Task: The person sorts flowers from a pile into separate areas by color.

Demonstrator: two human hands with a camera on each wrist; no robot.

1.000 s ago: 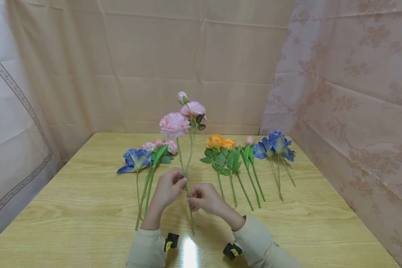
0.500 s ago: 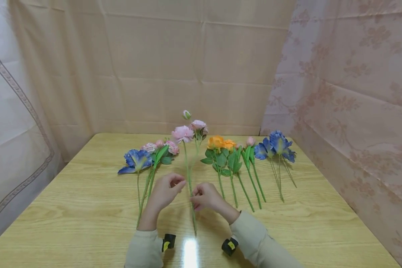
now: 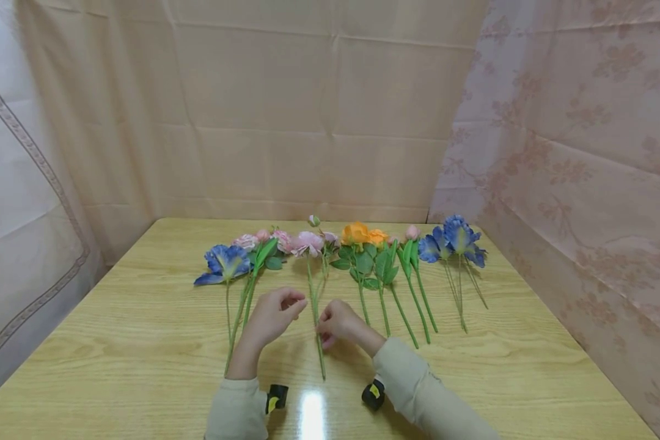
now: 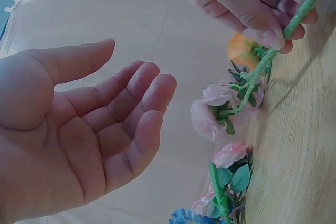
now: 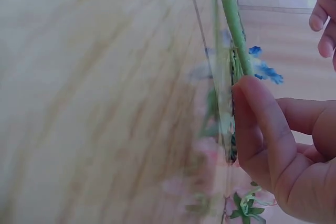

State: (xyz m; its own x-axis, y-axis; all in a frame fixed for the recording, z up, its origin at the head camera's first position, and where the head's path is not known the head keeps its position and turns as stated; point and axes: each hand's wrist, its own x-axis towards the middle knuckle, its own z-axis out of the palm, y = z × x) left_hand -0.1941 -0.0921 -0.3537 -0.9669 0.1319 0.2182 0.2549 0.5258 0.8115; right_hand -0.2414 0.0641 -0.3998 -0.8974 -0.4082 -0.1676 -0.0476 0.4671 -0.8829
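A pink artificial peony stem (image 3: 308, 243) with two blooms and a bud leans low over the table, its heads near the back. My right hand (image 3: 338, 325) pinches its green stem partway down; in the right wrist view the fingertips (image 5: 251, 85) meet on the stem's thick lower part. Left of the stem, my left hand (image 3: 274, 315) holds nothing. In the left wrist view that hand (image 4: 100, 129) shows an open palm with relaxed, slightly bent fingers.
On the left lie a blue flower (image 3: 222, 264) and pink blooms (image 3: 245, 242) with long green stems. Right of the peony lie orange flowers (image 3: 355, 233), pink tulip-like buds (image 3: 412, 232) and more blue flowers (image 3: 459, 235). Cloth (image 3: 308, 110) hangs behind the wooden table (image 3: 143, 342).
My left hand has let go of the peony stem and moved slightly left. The right hand has tipped the stem forward, so its blooms have dropped from high up toward the table.
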